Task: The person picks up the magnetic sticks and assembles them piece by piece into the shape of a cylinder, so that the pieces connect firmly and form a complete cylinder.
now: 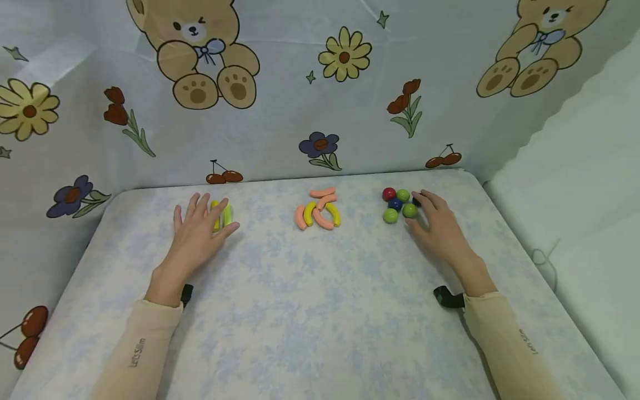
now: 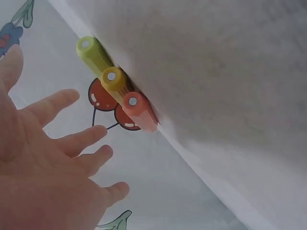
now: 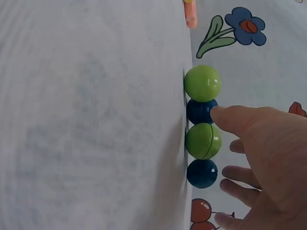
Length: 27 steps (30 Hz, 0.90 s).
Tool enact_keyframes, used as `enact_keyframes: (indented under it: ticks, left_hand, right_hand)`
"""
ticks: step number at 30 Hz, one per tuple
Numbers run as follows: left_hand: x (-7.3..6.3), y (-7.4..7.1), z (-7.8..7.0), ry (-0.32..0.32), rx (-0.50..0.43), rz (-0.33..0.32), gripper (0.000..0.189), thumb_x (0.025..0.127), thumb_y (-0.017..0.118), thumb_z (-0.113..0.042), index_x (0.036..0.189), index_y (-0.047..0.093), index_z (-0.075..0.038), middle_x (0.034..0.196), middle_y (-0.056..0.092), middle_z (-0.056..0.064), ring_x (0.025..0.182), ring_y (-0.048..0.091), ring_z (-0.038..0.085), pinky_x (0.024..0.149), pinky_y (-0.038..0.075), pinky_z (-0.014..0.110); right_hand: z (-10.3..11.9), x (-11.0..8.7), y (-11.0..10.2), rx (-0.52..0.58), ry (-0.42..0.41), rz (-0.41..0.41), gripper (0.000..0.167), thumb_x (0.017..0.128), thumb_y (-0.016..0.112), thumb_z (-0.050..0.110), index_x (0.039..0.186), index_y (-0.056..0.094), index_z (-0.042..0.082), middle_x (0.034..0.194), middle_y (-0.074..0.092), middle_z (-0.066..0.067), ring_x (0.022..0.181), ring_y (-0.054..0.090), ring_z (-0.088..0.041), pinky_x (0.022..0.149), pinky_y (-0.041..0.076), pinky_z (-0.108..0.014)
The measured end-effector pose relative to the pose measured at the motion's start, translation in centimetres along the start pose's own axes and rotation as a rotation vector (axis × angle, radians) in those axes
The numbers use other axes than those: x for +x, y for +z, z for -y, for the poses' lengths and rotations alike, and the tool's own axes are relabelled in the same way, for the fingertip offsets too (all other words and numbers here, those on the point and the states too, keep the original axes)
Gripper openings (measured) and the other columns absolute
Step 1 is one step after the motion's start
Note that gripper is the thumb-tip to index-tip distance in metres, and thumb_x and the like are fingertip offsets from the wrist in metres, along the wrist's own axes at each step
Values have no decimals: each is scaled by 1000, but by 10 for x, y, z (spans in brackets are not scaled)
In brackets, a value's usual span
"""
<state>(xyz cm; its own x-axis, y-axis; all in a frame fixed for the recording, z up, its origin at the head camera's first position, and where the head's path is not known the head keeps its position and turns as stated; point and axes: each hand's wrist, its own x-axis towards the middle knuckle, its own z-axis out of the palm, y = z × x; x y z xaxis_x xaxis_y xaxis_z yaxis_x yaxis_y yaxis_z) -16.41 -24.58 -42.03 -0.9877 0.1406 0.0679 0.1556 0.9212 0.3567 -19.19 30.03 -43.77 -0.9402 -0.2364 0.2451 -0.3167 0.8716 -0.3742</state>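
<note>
My left hand [image 1: 192, 244] hovers with spread fingers over short ridged sticks at the table's far left. In the left wrist view these are a green stick [image 2: 96, 55], a yellow stick [image 2: 115, 80] and a pink stick [image 2: 140, 111], each with a white dot on its end. My right hand [image 1: 442, 230] is beside a cluster of small balls at the far right, its fingers loosely bent and gripping nothing. The cluster has a red ball [image 1: 389, 194], dark blue balls [image 1: 395, 204] and green balls [image 1: 390, 215]. The right fingers partly cover one dark ball [image 3: 202, 173].
Between the hands, near the back edge, lie several curved pieces, pink [image 1: 323, 219] and yellow [image 1: 310, 213]. A pale blue-white cloth covers the table [image 1: 320, 311]. Behind it hangs a curtain [image 1: 280, 111] printed with bears and flowers. A thin cord [image 1: 545, 258] is at the right.
</note>
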Motion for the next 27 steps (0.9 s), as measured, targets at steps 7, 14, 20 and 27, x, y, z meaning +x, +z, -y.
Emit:
enact_keyframes:
  ticks: [7,14,20,27]
  left_hand:
    - [4,-3,-4,25,28,-4,74,106,54,-57,162,39,-11,169,21,32,160,5,50,120,-5,78]
    - [19,5,-34,68,46,42,72,107,54,-55,163,40,-13,170,23,29,161,8,48,123,1,75]
    - [42,23,-86,137,50,136,65,110,49,-52,162,43,-14,166,37,23,156,29,44,122,23,70]
    - [50,46,-120,216,-4,186,56,111,51,-44,157,50,-13,156,51,19,145,45,39,115,38,62]
  right_hand:
    - [8,5,-1,44,-84,-96,44,95,77,8,135,64,-5,142,59,-27,133,47,-46,111,39,-63]
    - [7,7,-4,26,-26,-13,43,97,75,6,137,64,-1,135,65,-25,122,55,-41,101,47,-60]
    - [1,3,-3,26,21,65,42,99,72,8,139,63,-1,133,65,-28,110,64,-42,92,54,-59]
    - [4,2,-2,62,26,61,40,98,73,6,137,64,-1,129,68,-26,104,71,-42,89,59,-57]
